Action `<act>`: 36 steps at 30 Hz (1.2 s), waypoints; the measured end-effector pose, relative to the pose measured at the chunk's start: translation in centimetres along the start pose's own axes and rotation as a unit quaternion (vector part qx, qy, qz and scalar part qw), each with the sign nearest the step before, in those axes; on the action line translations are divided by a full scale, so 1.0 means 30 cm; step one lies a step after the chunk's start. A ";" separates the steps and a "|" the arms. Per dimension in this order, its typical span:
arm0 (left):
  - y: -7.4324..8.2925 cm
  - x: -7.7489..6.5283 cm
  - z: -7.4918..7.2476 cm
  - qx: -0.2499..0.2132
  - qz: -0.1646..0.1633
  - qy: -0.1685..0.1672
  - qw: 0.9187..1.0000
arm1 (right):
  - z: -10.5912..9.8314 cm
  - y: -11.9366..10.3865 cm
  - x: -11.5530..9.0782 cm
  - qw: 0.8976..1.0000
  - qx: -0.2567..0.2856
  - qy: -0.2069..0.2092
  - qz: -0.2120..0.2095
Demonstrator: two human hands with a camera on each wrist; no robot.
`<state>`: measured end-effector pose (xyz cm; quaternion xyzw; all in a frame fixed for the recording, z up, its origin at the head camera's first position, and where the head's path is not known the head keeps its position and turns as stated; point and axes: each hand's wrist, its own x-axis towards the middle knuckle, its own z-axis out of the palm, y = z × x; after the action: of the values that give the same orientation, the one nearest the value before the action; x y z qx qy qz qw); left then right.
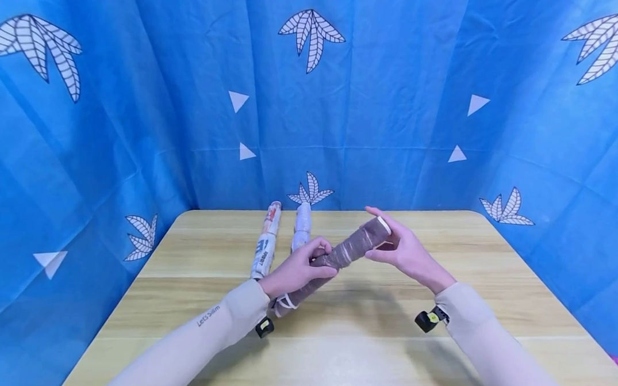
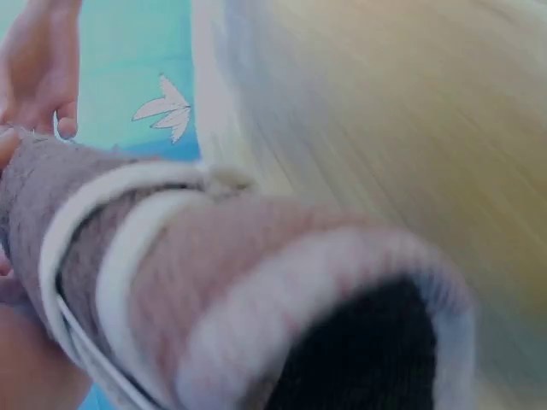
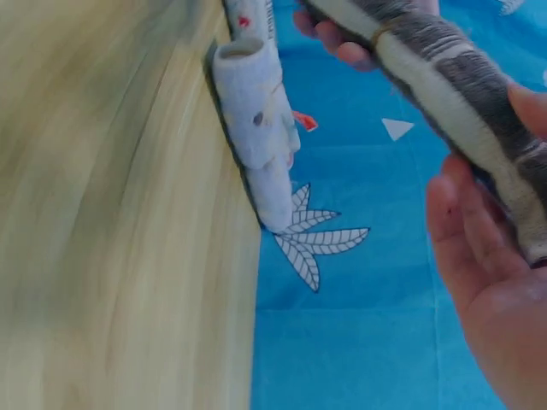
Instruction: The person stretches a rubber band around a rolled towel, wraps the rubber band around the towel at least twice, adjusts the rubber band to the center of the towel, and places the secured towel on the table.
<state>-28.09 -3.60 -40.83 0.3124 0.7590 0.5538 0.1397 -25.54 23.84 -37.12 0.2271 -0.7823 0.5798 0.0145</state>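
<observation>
A tightly rolled brown cloth, fuzzy and with pale bands round its lower end, is held tilted above the table, its far end up to the right. My left hand grips it around the middle. At the upper end my right hand holds it, thumb on one side and fingers on the other. The left wrist view shows the roll's dark hollow opening up close. Two more rolls lie left of it: a white printed one and a plain whitish one, partly hidden by my left hand.
The wooden table reaches back to a blue curtain with leaf and triangle prints, which hangs along the back and both sides. A wrist camera is strapped below each hand.
</observation>
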 end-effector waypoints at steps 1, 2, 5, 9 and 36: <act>-0.001 0.002 0.000 -0.011 0.000 -0.003 1.000 | 0.000 0.001 0.002 1.000 -0.003 -0.004 -0.009; -0.002 0.003 0.000 -0.016 0.000 -0.005 1.000 | 0.000 0.002 0.005 1.000 -0.007 -0.006 -0.018; -0.003 0.003 0.006 0.001 0.010 -0.004 1.000 | 0.007 0.003 0.010 0.999 -0.035 0.013 -0.026; 0.000 0.001 0.014 0.044 0.030 0.010 0.999 | 0.022 -0.004 0.008 0.994 -0.087 0.065 -0.013; 0.028 -0.017 0.015 0.414 0.185 0.011 0.891 | 0.067 -0.035 0.027 0.976 -0.138 0.157 0.065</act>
<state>-27.17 -3.41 -40.28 0.4706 0.8494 0.2089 -0.1155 -25.38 21.49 -36.60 0.0781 -0.8558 0.4945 0.1302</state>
